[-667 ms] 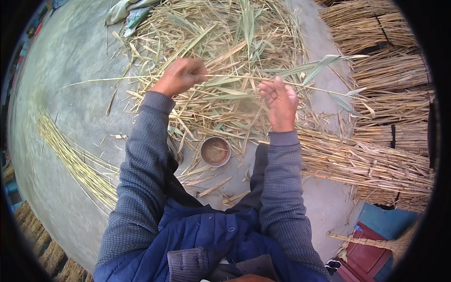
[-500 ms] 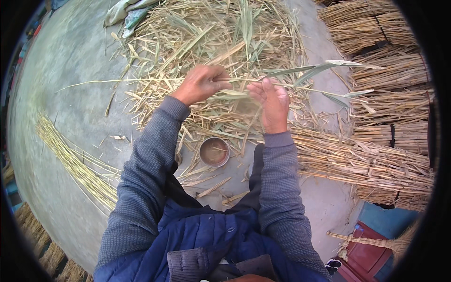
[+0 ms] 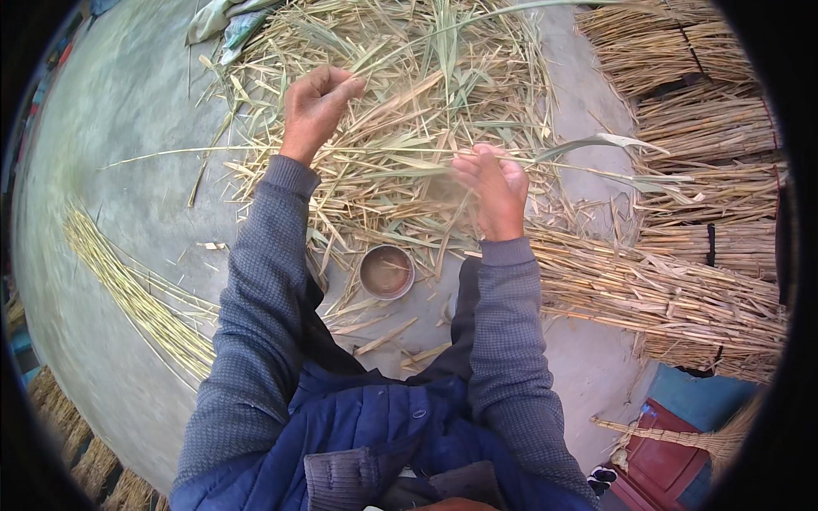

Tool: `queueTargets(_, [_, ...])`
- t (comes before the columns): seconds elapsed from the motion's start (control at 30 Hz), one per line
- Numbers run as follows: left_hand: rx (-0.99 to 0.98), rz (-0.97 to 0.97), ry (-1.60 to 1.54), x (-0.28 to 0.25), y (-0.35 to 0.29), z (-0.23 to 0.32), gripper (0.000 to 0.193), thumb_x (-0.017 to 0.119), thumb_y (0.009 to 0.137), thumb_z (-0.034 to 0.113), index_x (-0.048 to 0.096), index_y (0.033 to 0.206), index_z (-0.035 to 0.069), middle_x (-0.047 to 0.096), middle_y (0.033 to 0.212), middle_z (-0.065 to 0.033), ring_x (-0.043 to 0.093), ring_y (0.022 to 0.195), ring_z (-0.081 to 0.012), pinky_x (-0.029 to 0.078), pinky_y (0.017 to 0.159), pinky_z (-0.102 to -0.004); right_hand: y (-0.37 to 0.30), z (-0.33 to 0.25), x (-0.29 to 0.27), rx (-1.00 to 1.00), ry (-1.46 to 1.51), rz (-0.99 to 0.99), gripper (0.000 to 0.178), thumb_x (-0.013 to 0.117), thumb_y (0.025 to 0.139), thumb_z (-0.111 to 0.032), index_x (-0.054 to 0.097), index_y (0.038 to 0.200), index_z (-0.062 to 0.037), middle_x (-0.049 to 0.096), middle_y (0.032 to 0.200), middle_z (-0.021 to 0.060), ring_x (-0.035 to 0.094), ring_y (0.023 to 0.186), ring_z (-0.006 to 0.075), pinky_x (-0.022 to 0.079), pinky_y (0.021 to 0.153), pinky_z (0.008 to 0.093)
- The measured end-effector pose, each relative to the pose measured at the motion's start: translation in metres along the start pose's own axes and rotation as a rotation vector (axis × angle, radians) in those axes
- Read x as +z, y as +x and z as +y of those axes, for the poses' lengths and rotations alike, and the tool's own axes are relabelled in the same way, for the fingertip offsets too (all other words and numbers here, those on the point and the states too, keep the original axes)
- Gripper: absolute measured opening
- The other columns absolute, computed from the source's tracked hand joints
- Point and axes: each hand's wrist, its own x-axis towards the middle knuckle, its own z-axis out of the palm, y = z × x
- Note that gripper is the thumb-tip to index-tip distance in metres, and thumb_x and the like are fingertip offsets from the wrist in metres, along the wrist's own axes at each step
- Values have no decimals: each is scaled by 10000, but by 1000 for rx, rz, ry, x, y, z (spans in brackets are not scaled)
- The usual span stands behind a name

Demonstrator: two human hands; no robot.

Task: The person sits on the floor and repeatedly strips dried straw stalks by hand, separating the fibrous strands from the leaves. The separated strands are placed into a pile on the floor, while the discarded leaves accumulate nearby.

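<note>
My right hand (image 3: 494,183) is closed round a long thin reed stalk (image 3: 187,152). The bare end of the stalk reaches far to the left, and green leaves (image 3: 579,146) hang from its other end on the right. Farther up and to the left, my left hand (image 3: 315,111) is raised with thumb and fingers pinched together. A long narrow green leaf (image 3: 477,20) runs from its fingertips toward the upper right. Under both hands lies a wide heap of dry and green leaf strips (image 3: 392,111).
A round metal bowl (image 3: 387,272) stands between my legs. Pale peeled stalks (image 3: 136,294) lie at the left. Loose reeds (image 3: 630,281) lie at my right, beside tied reed bundles (image 3: 711,136). A cloth (image 3: 243,25) is at the far left, a dark red object (image 3: 665,451) at lower right.
My left hand has moved away from the stalk, up and to the left, drawing a long leaf with it. My right hand stays nearly in place, still holding the stalk.
</note>
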Motion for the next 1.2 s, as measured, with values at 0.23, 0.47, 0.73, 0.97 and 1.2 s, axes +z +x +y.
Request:
queueTargets(0.23, [350,-257,696,-12,-10,-10,325,771,844,371,682,889,61,703,766,-94,619,758,-245,453,713,-395,1,-7,4,12,-2,-5,372,665,991,-257,594,1125,83,716,949,185,734,789,196,601,659,249])
queueTargets(0.47, [31,-547,387,16,-24,10,241,793,856,227,739,941,9,730,807,-74,667,722,-150,518,653,-307,-1,-11,7,-40,27,-26,316,687,974,-207,596,1107,65,715,947,173,732,793,195,603,681,259])
queueTargets(0.73, [93,-560,326,24,-31,11,169,766,870,181,728,907,20,700,732,-54,642,659,-138,497,607,-301,-1,-10,12,-62,-42,-125,235,699,937,-74,581,1108,36,701,943,138,723,827,175,596,719,255])
queueTargets(0.97, [132,-569,351,27,-35,15,163,766,857,184,723,887,30,699,727,-58,649,650,-146,497,601,-306,-1,-6,15,-101,-51,-77,201,693,918,-20,550,1056,7,680,895,101,697,785,149,581,709,245])
queueTargets(1.2, [288,-568,461,28,-41,13,167,740,829,230,705,847,68,688,739,-128,668,682,-306,506,613,-401,3,10,15,-199,-277,9,246,746,830,-25,552,980,-45,681,835,70,672,727,130,536,660,257])
